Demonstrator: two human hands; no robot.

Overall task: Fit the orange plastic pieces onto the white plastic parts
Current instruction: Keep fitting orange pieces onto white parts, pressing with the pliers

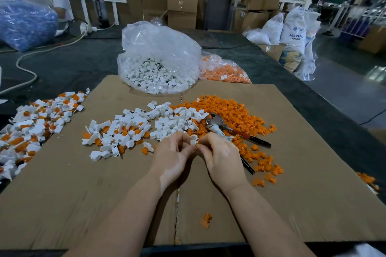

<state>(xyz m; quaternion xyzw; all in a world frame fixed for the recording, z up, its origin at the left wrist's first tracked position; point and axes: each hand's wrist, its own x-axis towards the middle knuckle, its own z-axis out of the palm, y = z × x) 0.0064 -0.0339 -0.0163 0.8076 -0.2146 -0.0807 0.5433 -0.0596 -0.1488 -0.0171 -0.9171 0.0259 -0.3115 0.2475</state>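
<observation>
Clearly mid-assembly: left hand and right hand brought together over the cardboard sheet on the surface, fingertips of both pinching one small white part between them. Possibly an orange piece already at the right fingertips, but too hidden by the fingers to tell.

To do the step well, as a judgement: white part kept steady in the left pinch, orange piece lined up square with its opening, pressed straight home with the right thumb rather than at a slant, then checked for sitting flush before being dropped with the finished ones.

Counted, as far as counting goes: two hands, one part in them. Just beyond the left hand, a loose heap of white parts, far too many to number. Beyond and beside the right hand, a spread of orange pieces, likewise beyond counting. Left of the left hand, two heaps of fitted white-and-orange units, one near, one well out at the sheet's edge. One orange piece alone near the wrists. One pair of pliers touching the right hand's far side. Two clear bags farther off: one of white parts, one of orange.
</observation>
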